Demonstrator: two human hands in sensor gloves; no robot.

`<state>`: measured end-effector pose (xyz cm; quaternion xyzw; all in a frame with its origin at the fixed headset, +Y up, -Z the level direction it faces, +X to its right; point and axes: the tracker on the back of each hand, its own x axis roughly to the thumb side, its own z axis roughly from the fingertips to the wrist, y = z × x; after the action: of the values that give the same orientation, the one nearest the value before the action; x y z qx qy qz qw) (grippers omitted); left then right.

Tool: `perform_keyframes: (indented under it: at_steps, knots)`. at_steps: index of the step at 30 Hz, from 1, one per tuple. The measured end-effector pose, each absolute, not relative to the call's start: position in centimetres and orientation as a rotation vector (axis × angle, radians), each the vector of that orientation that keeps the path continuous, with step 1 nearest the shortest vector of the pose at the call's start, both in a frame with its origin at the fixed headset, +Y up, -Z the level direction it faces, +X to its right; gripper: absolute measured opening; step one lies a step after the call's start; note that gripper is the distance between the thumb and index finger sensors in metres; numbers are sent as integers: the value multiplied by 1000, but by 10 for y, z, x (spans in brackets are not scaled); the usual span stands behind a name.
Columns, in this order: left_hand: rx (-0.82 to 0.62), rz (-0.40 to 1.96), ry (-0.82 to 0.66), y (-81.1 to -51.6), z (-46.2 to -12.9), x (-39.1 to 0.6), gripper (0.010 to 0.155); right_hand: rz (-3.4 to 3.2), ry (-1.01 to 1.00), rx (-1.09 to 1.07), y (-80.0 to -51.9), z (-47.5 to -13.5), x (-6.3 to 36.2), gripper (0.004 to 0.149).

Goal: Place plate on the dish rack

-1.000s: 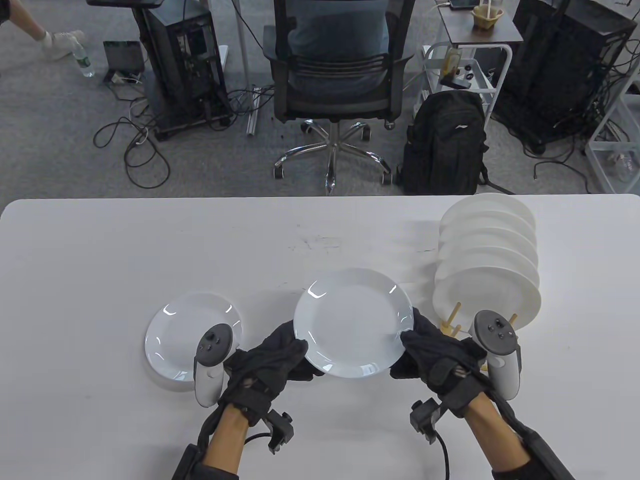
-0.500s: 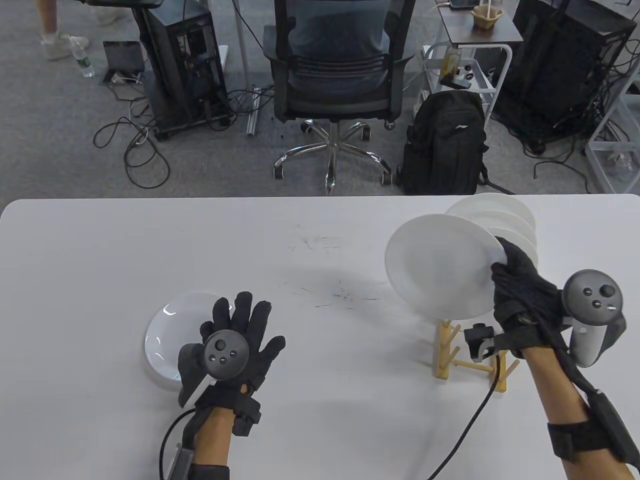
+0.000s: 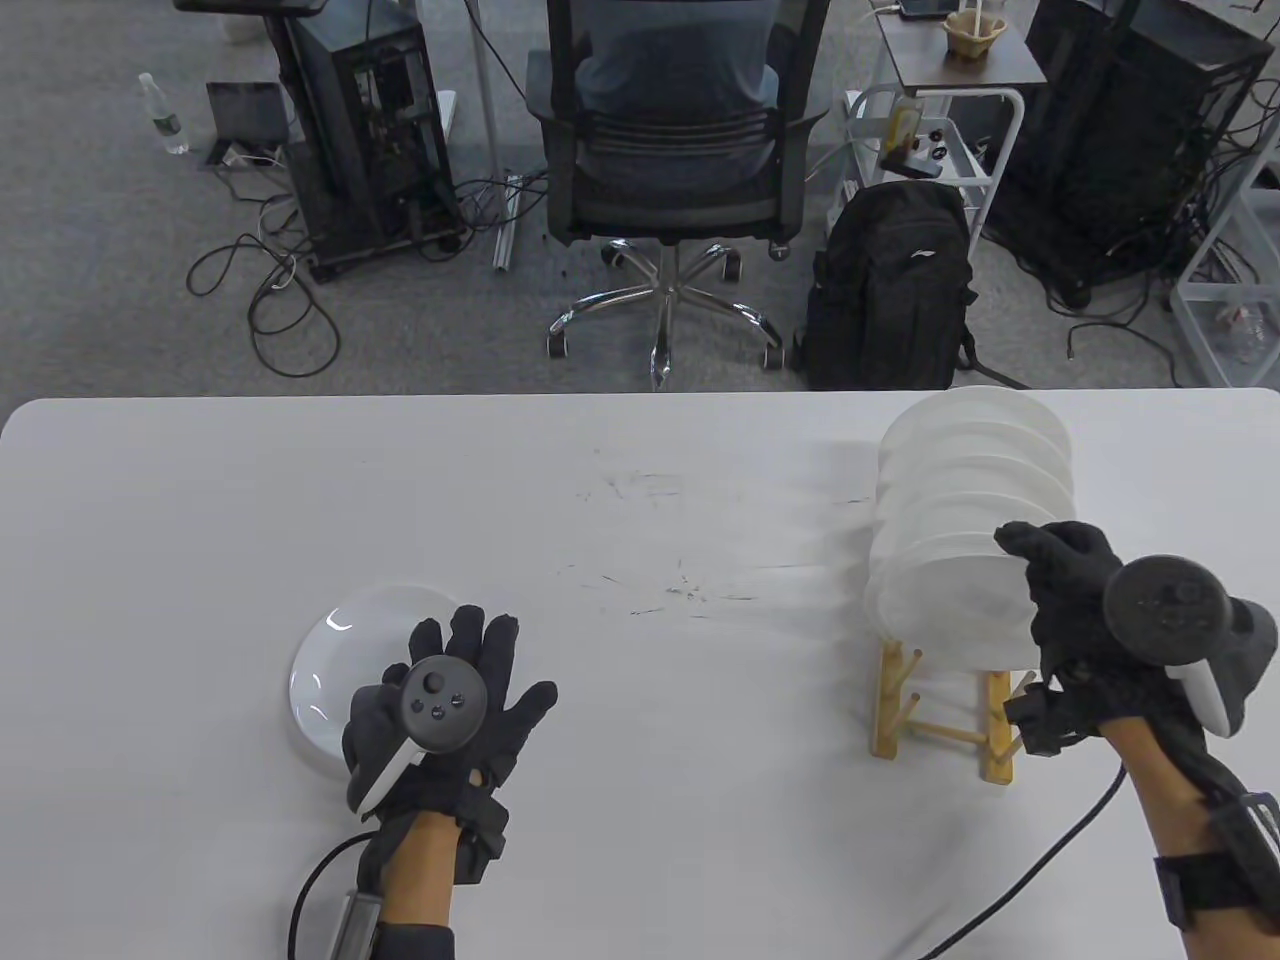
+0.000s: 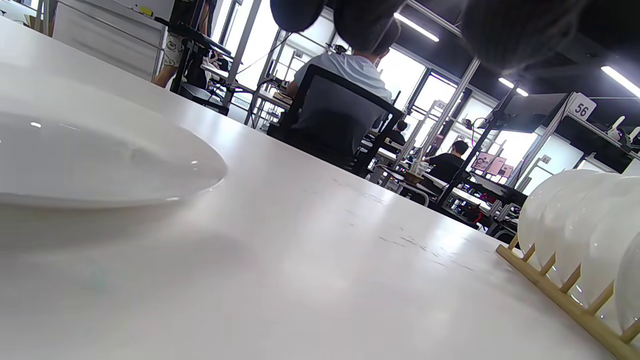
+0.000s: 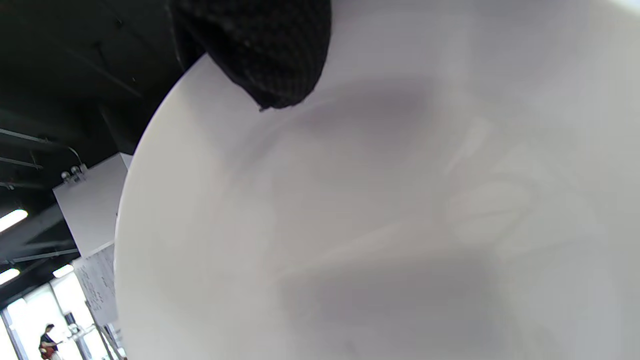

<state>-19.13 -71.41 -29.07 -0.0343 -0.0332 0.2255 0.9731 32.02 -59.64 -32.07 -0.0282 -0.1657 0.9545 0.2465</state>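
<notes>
Plate stands upright at the near end of the dish rack, at 4 o'clock on the table. The right hand pinches its rim at 2 o'clock. It looks stiff, glossy, breakable, so hold the rim. The left hand is spread, holding nothing.

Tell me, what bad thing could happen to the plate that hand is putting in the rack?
The right hand grips the plate only by its rim, so it might slip and drop. It stands close against the other racked plates, so it could knock or chip them. If it misses the dish rack pegs, it may tip over onto the table.
</notes>
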Motion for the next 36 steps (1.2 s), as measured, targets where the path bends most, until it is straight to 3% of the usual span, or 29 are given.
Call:
perform_keyframes:
  at_steps: [6, 14, 20, 26, 32, 36]
  knots:
    - [-75, 467, -66, -715, -291, -191, 80, 2595, -308, -121, -632, -335, 315, 43]
    - [-86, 507, -56, -714, -290, -194, 80, 2647, -164, -182, -609, -346, 306, 46]
    - [-96, 505, -53, -714, -290, -193, 77, 2562, -292, -70, -584, -329, 285, 59]
    - [-107, 511, -28, -716, -289, -195, 72, 2536, -299, 123, -597, -299, 242, 76]
    - [-28, 567, 205, -720, -285, -230, 68, 2525, -429, 202, -632, -288, 230, 84]
    - [-57, 501, 380, -716, -295, -264, 68, 2601, -381, 195, -647, -288, 232, 87]
